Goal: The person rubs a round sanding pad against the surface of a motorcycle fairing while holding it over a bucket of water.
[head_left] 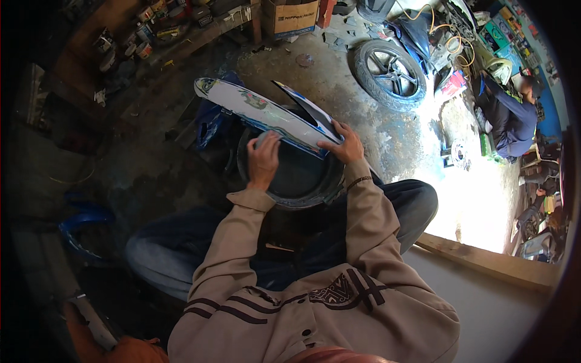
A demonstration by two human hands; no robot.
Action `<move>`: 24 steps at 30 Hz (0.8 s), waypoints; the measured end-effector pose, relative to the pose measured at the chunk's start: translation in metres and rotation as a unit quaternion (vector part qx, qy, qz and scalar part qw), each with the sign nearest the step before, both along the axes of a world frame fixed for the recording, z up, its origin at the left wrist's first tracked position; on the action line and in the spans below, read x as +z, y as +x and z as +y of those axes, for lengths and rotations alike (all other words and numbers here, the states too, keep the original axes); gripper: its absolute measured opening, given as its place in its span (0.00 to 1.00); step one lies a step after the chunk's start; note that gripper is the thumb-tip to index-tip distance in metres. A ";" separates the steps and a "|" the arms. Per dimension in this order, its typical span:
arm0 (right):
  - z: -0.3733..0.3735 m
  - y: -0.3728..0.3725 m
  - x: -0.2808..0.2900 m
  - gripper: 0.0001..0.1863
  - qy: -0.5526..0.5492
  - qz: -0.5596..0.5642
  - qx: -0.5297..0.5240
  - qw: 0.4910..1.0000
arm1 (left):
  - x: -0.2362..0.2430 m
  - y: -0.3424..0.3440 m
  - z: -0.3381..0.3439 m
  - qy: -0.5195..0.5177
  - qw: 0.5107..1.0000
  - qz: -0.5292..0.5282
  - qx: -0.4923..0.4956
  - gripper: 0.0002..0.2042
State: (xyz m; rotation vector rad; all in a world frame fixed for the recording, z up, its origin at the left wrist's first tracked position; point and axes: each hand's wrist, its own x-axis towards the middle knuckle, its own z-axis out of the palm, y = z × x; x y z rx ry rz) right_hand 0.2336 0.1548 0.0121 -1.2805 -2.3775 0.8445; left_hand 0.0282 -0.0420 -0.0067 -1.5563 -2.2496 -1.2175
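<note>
A long white body panel (260,112) with coloured patches, blue edging and a pointed black fin lies slantwise over a round dark basin (284,181). My right hand (346,143) grips the panel's right end, thumb on the white face. My left hand (264,158) has its fingers curled round a small grey pad (262,138) at the panel's lower edge; the pad is mostly hidden. Behind the basin, at its left, sits another blue plastic part (209,130).
A wheel (367,72) lies at the upper right near hoses and motorcycle parts. A co-worker (514,127) crouches at the right. A blue curved part (82,233) is at left. A shelf of cans (144,51) and a cardboard box (287,18) stand behind. A wooden beam (484,260) borders the lower right.
</note>
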 end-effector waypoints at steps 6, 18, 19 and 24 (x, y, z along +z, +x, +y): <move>0.000 0.002 -0.004 0.54 -0.011 -0.019 -0.013 1.000 | -0.009 0.061 0.008 0.009 0.984 0.046 -0.169 0.08; 0.006 0.001 -0.012 0.55 -0.014 -0.025 0.006 1.000 | -0.012 0.011 0.002 0.029 0.999 -0.012 -0.023 0.08; 0.007 0.001 -0.013 0.55 -0.012 -0.011 0.008 1.000 | -0.012 0.018 0.003 0.036 0.999 -0.015 -0.018 0.08; 0.009 0.001 -0.015 0.56 -0.007 -0.003 0.028 1.000 | -0.008 0.049 0.007 -0.007 0.988 -0.022 -0.153 0.08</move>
